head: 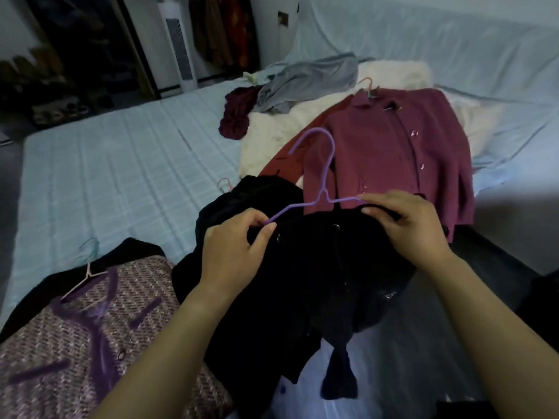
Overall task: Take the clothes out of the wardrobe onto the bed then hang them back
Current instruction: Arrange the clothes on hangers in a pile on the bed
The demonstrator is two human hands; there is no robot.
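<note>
The hang-back step seems to be going on: above the bed (121, 176), the left hand (236, 240) and right hand (414, 225) are each pinching the black garment (317, 273) at the purple hanger's (324, 192) 2 arms; next is likely calling for seating both shoulders, then lifting by the hook

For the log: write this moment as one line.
step: likely fitting purple hanger into black garment | left hand: pinches hanger end | right hand: pinches garment | bed: maroon cardigan, tweed jacket
</note>
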